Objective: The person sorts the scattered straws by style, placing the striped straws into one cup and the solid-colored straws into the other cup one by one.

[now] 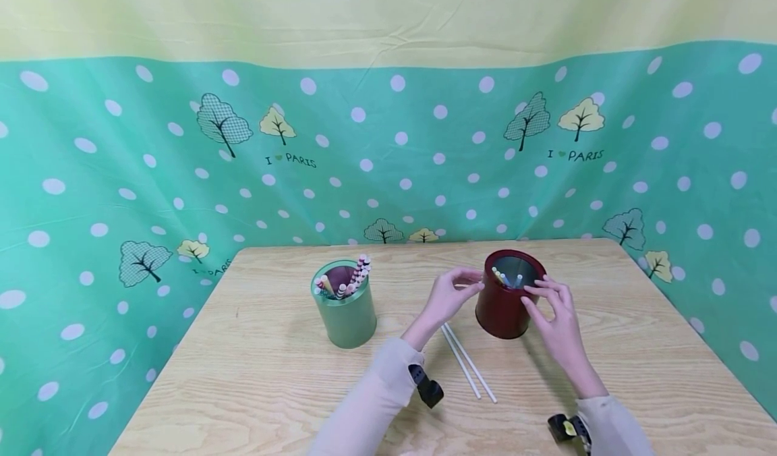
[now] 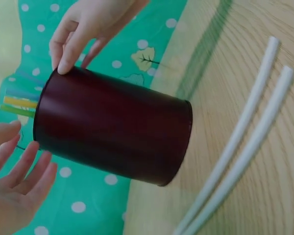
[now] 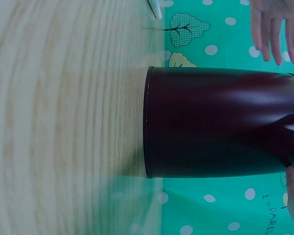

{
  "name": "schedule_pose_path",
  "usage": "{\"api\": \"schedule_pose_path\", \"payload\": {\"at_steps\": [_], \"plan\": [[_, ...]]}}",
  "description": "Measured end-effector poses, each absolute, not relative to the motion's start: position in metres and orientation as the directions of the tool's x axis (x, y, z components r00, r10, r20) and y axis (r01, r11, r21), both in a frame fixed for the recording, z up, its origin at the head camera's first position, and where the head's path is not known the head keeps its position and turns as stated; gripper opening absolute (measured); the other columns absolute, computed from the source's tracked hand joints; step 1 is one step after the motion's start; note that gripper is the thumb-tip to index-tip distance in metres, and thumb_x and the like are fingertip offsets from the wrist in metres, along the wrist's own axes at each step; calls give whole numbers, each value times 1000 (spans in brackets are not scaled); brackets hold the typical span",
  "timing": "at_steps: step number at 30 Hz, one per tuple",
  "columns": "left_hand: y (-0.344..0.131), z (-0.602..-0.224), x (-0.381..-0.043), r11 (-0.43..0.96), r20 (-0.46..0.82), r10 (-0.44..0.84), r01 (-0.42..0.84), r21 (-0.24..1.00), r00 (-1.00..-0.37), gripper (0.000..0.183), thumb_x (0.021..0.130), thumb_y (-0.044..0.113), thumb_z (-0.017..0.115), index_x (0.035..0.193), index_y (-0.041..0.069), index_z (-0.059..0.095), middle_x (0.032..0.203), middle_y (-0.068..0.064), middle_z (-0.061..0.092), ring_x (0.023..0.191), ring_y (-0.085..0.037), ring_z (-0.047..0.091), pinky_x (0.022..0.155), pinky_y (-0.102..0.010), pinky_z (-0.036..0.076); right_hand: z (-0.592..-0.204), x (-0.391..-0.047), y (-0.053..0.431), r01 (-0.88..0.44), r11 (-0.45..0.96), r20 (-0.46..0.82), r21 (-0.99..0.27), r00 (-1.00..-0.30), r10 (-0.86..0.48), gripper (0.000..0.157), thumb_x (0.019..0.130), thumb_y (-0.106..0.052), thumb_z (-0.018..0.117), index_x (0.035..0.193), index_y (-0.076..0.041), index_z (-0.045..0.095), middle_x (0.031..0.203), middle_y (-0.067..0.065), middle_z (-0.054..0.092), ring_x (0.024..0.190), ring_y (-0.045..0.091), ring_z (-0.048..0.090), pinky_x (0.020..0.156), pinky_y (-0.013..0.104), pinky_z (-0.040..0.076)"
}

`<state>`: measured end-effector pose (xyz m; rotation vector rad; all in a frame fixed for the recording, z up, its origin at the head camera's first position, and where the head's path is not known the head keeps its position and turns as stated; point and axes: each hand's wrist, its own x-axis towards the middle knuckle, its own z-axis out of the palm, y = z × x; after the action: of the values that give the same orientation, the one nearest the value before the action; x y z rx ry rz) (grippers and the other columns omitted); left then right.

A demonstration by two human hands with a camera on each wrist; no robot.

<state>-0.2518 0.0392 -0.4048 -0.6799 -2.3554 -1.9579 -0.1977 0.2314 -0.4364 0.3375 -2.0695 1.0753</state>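
A dark red cylindrical container (image 1: pixel 504 304) stands on the right half of the table, with several thin coloured sticks (image 2: pixel 20 103) in it, yellow, green and blue among them. My right hand (image 1: pixel 555 314) grips its rim on the right side, thumb and fingertips at the edge. On the opposite side, my left hand (image 1: pixel 446 301) is close beside the rim with its fingers spread loosely; a gap separates it from the container in the right wrist view. Two white straw-like sticks (image 1: pixel 470 365) lie on the table in front, nearly side by side, their far ends behind my left wrist.
A light green cylindrical container (image 1: pixel 349 318) holding several patterned straws (image 1: pixel 358 277) stands left of my left hand. The wooden table (image 1: pixel 261 375) runs back to a green, white-dotted curtain (image 1: pixel 419 152).
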Motion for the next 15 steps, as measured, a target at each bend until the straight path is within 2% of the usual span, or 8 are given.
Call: {"api": "schedule_pose_path", "payload": {"at_steps": [15], "plan": [[19,-423,-244,285,180,552,387,877,-814,17,81,7,61,97,-2,62,95,-8,64,84,-15,60,70,-15,49,-437,-199,232,-531,613,728,-585,-677,108,26,70,13,65,94,3,63,107,20,49,113,36,40,100,9,25]]}}
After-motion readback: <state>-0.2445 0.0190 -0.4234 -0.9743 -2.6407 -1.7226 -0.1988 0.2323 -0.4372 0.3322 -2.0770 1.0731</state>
